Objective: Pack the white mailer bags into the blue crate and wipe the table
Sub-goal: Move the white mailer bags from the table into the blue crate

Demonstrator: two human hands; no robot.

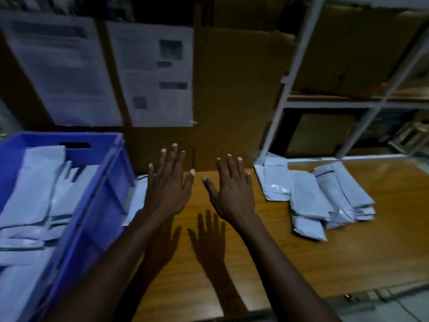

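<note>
The blue crate [102,205] stands on the left of the wooden table [348,263] and holds several white mailer bags [34,196]. A loose pile of white mailer bags [320,196] lies on the table at the right. One more white bag [137,201] peeks out just right of the crate, partly hidden by my left arm. My left hand [168,189] and my right hand [232,194] hover above the table's middle, palms down, fingers spread, holding nothing. Their shadows fall on the wood below.
Brown cardboard sheets [232,94] lean behind the table, with two printed papers [151,73] fixed on them. A white metal shelf rack [287,89] with cardboard stands at the back right. The table's front edge [348,296] runs at the lower right.
</note>
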